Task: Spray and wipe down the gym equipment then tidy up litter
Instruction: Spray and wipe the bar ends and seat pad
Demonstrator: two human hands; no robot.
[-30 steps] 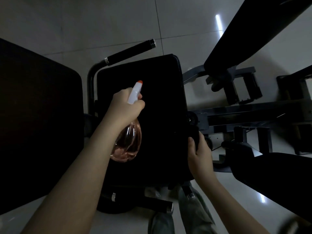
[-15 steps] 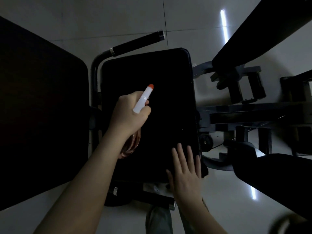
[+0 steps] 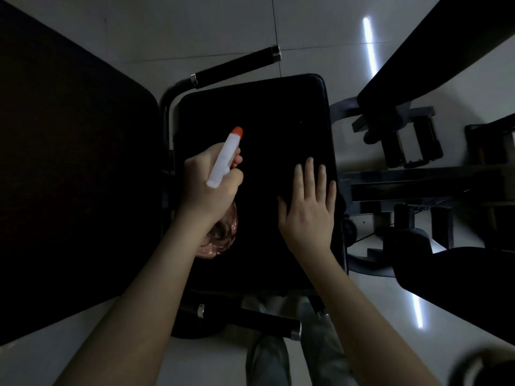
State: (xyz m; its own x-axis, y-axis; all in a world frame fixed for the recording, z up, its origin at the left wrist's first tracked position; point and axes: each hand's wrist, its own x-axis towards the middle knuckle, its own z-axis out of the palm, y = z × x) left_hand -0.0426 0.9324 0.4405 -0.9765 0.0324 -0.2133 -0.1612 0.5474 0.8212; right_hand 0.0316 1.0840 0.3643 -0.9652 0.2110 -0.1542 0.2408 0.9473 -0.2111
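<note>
Overhead, a person's left hand [image 3: 211, 188] grips a spray bottle [image 3: 224, 160] above the black padded seat [image 3: 264, 112] of a gym machine. Its fingers are curled round the white trigger head, the orange nozzle points toward the seat's far edge, and the clear pinkish body hangs below the wrist. The right hand [image 3: 309, 213] lies palm down on the seat's right side, fingers straight and slightly spread. Whether anything lies beneath it cannot be told in the dim light. Black grips with silver caps flank the seat: a far handle [image 3: 237, 65] and a near handle [image 3: 250, 319]. A larger black pad [image 3: 69, 162] fills the left, a dark machine frame [image 3: 418, 185] stands to the right on the pale tiled floor [image 3: 195, 23], and grey trouser legs [image 3: 267, 358] show below.
</note>
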